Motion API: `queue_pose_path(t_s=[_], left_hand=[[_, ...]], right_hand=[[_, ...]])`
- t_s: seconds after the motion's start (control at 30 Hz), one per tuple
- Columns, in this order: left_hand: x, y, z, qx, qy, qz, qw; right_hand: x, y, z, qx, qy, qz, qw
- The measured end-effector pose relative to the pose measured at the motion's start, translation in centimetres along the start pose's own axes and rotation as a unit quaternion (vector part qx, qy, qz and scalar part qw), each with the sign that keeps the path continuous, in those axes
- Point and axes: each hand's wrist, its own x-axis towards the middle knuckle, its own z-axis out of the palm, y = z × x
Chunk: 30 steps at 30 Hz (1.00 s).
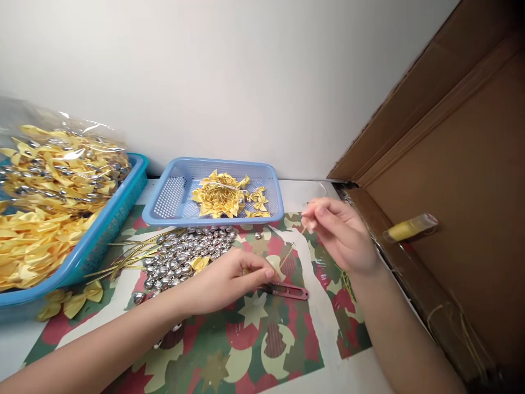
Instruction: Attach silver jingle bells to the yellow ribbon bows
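Observation:
My left hand [229, 279] rests on the patterned mat [262, 339] beside a heap of silver bells [184, 254], fingertips pinched on something small that I cannot make out. My right hand [340, 232] hovers above the mat to the right, thumb and forefinger pinched on one end of a thin gold thread [289, 254] that slants down toward the left fingertips. A small yellow bow [199, 264] lies on the bells by my left hand. A dark red thread snipper [287, 290] lies on the mat just under the left fingers.
A small blue basket [172, 200] with yellow bows stands against the wall. A larger blue tray [102, 235] at left holds bagged bows and bells. Gold cords [127, 254] lie beside it. A cardboard box [463, 180] with a yellow tube [410, 227] stands at right.

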Motion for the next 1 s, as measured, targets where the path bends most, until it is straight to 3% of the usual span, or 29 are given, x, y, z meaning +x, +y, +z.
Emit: queue_pose_path(t_s=[0.1, 0.2, 0.27, 0.37, 0.47, 0.53, 0.8, 1.0], left_hand=[[-0.2, 0.2, 0.3, -0.004, -0.098, -0.028, 0.995], [-0.1, 0.3, 0.4, -0.074, -0.120, -0.019, 0.990], [0.2, 0.1, 0.3, -0.139, -0.077, -0.006, 0.987], [0.6, -0.3, 0.4, -0.214, 0.024, 0.011, 0.977], [0.9, -0.5, 0.6, -0.234, 0.109, 0.011, 0.966], [0.9, -0.5, 0.8, -0.229, 0.146, 0.009, 0.962], [1.0, -0.8, 1.0, -0.228, 0.167, 0.018, 0.959], [0.9, -1.1, 0.7, -0.159, 0.138, 0.010, 0.978]], right_hand=[[0.3, 1.6, 1.2, -0.073, -0.017, 0.039, 0.996], [0.3, 2.5, 1.9, -0.200, -0.105, 0.071, 0.972], [-0.1, 2.3, 2.0, -0.257, -0.100, 0.054, 0.960], [-0.8, 0.9, 1.9, -0.276, -0.061, -0.028, 0.959], [-1.4, 0.0, 2.4, -0.304, -0.088, -0.078, 0.945], [-1.6, 0.1, 3.1, -0.347, -0.072, -0.086, 0.931], [-2.0, 2.9, 5.0, -0.381, 0.031, -0.100, 0.919], [-1.7, 3.4, 4.9, -0.382, -0.010, -0.080, 0.921]])
